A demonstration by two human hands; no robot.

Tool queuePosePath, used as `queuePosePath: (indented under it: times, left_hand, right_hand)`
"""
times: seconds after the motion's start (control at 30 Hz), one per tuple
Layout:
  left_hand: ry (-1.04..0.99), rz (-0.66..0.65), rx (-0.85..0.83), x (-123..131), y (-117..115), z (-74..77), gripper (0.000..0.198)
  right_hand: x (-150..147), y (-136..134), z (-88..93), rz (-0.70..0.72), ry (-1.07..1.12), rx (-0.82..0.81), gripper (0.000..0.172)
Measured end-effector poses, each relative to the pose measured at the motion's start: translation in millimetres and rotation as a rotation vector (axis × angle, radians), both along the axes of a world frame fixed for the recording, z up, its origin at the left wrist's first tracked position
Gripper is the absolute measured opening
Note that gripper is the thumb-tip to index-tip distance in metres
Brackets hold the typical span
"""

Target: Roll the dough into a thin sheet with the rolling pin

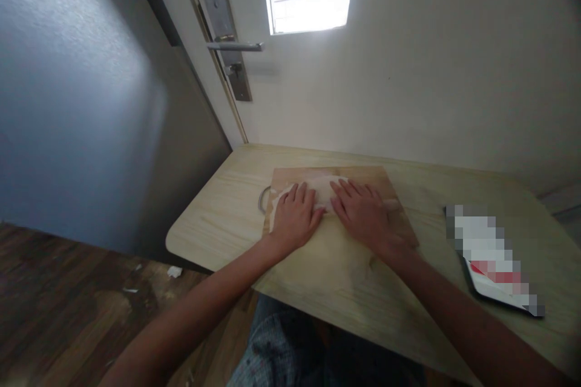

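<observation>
A wooden cutting board (333,172) with a metal ring handle (262,199) at its left end lies on the table. Spread over it is a thin, pale, flat sheet (323,187); whether this is dough or something else I cannot tell. My left hand (296,211) rests flat on the sheet's left part, fingers stretched forward and slightly apart. On the right part lies my right hand (361,208), palm down with its fingers extended. Both thumbs point inward, towards a pale edge of the sheet. The palms hide whatever is directly beneath them.
A dark-edged phone or tablet (494,260), its screen blurred out, lies on the light wooden table (213,217) at the right. Behind stands a door with a lever handle (236,46). White scraps (174,271) lie on the floor at left.
</observation>
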State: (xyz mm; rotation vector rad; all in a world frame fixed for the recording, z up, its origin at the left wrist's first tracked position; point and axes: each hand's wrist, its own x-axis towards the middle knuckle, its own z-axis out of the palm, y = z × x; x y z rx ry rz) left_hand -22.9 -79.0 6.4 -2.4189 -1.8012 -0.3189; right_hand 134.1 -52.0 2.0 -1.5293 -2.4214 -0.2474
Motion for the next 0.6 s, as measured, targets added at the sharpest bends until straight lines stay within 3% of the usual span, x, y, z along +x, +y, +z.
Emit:
queuePosePath:
  times: [0.17, 0.6]
  left_hand:
    - [-0.013, 0.028, -0.041, 0.1, 22.9, 3.9, 0.044]
    - [-0.021, 0.039, -0.138, 1.2, 78.1, 8.0, 0.034]
  right_hand:
    - [-12.5, 17.5, 0.9, -0.079, 0.022, -0.004, 0.044]
    - [-21.0, 75.6, 6.6, -0.107, -0.004, -0.164, 0.042]
